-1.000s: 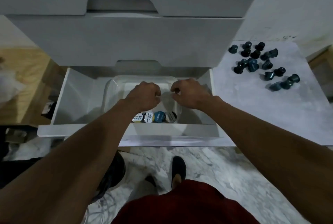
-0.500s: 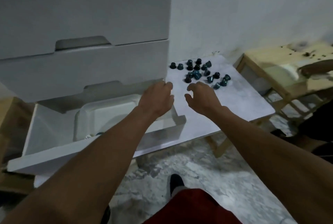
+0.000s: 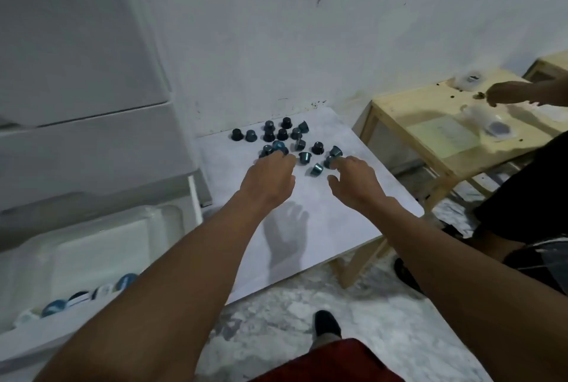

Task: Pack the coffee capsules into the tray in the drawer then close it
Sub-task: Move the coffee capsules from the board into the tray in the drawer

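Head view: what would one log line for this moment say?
phase: pick | left hand: over loose capsules on table, grip hidden | right hand: open, fingertips at one capsule | drawer: open | tray: partly filled

The left hand (image 3: 269, 180) covers some capsules (image 3: 278, 145); the drawer (image 3: 194, 200) runs off-frame.

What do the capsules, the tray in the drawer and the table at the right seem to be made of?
The capsules look like thin metal, perhaps aluminium, with a dark blue satin sheen. The tray looks like milky, half-clear plastic with a rounded moulded rim. The table at the right looks like bare pale wood, matt and yellowish; its grain is too blurred to confirm.
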{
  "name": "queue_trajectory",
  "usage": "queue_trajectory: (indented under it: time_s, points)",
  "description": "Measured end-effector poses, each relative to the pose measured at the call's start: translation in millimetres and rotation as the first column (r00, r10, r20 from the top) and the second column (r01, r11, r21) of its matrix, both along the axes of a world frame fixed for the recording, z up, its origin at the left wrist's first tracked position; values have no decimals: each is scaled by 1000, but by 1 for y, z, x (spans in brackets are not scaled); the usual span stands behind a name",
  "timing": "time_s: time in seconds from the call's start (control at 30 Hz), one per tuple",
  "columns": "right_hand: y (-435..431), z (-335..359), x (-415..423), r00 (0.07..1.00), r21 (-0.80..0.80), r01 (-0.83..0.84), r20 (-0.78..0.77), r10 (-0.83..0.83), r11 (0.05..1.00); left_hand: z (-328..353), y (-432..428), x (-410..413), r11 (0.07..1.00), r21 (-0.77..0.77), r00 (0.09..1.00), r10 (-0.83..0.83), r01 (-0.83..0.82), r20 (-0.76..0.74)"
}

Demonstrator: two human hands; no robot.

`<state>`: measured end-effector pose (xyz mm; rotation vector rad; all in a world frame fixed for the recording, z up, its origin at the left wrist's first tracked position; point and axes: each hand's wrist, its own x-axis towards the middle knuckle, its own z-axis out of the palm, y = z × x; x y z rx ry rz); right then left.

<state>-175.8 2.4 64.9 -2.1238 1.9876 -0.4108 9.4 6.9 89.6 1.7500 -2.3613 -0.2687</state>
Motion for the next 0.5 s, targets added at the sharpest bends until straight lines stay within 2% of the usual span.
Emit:
queue_trajectory:
  time_s: [0.27,0.5]
  points:
    - [-96,-22,-66,996,111,-84,14,83,990,-33,-84,-80,988,120,995,87,-92,47]
    - [-147,-51,-79,982,207,-186,64,177,960,-60,-126,-97,966,211,988,134,-149,81]
